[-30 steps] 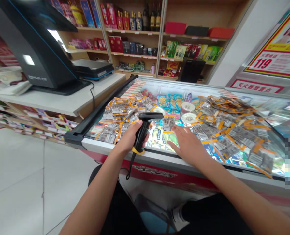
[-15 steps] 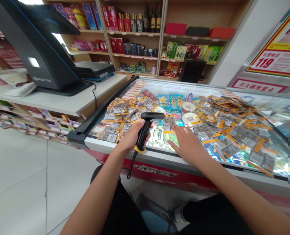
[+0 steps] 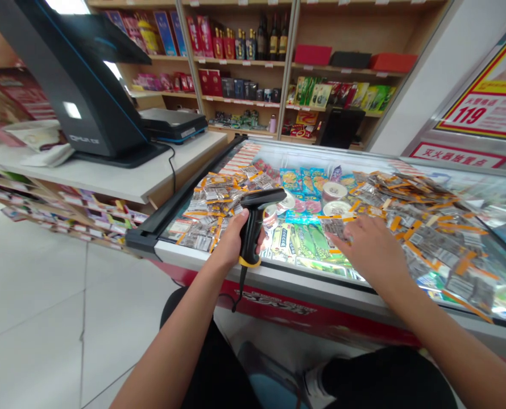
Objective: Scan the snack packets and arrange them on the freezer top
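My left hand [image 3: 232, 241] is wrapped round the handle of a black barcode scanner [image 3: 251, 236] with a yellow-trimmed base, its head pointing right over the freezer glass. A small clear packet [image 3: 332, 228] with orange edges and a printed label is at the thumb and fingertips of my right hand [image 3: 374, 247], which are closed on it. To the left of the scanner lies a heap of similar packets [image 3: 212, 199]. A larger pile of packets [image 3: 436, 227] spreads over the glass to the right of my right hand.
The chest freezer [image 3: 287, 274] has a glass top with ice cream packs [image 3: 310, 182] and tubs [image 3: 335, 190] beneath it. On the left, a counter [image 3: 120, 182] bears a dark checkout terminal [image 3: 95, 102] and a scale [image 3: 174, 124]. Shelves [image 3: 244, 62] of boxes and bottles stand behind.
My right hand has moved right across the glass, and the packet by its fingertips has moved right with it. My left hand still holds the scanner, its head slightly more tilted.
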Tool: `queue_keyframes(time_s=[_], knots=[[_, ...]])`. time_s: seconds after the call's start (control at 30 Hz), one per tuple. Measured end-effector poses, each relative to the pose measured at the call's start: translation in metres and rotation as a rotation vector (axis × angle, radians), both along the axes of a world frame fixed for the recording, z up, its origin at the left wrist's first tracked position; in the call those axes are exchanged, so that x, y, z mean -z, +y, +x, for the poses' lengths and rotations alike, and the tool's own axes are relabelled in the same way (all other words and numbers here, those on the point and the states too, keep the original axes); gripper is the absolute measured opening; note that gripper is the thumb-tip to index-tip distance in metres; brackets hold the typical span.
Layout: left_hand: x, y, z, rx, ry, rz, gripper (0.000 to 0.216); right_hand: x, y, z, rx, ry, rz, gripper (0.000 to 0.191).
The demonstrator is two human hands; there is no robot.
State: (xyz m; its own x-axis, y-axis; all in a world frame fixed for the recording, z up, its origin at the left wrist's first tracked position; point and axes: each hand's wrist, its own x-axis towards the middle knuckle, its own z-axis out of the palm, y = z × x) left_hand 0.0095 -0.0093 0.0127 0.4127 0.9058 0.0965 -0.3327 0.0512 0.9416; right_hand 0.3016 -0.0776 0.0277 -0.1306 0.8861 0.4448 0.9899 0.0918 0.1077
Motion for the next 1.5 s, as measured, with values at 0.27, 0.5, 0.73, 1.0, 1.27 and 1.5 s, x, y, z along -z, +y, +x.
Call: queue_keyframes(time_s=[0.27, 0.5, 0.73, 1.0, 1.27, 1.5], knots=[[0.000, 0.002, -0.003, -0.066, -0.136, -0.011, 0.057, 0.019, 0.028, 0.000, -0.213, -0.119, -0.178, 0.050], [-0.001, 0.003, -0.002, -0.098, -0.225, -0.026, 0.058, 0.002, 0.053, 0.050, -0.062, -0.160, -0.354, 0.054], [0.000, 0.003, -0.001, -0.133, -0.184, 0.015, 0.057, -0.004, 0.135, -0.034, -0.322, 0.050, -0.261, 0.057], [0.004, 0.005, -0.003, -0.125, -0.140, 0.014, 0.056, 0.009, 0.162, -0.079, -0.348, 0.021, -0.292, 0.054], [0.003, 0.003, -0.002, -0.021, -0.135, -0.031, 0.055, 0.009, 0.056, -0.064, -0.331, -0.060, -0.254, 0.058], [0.005, 0.004, -0.004, 0.153, 0.034, -0.086, 0.053, 0.012, 0.012, -0.064, -0.318, 0.073, -0.245, 0.056]])
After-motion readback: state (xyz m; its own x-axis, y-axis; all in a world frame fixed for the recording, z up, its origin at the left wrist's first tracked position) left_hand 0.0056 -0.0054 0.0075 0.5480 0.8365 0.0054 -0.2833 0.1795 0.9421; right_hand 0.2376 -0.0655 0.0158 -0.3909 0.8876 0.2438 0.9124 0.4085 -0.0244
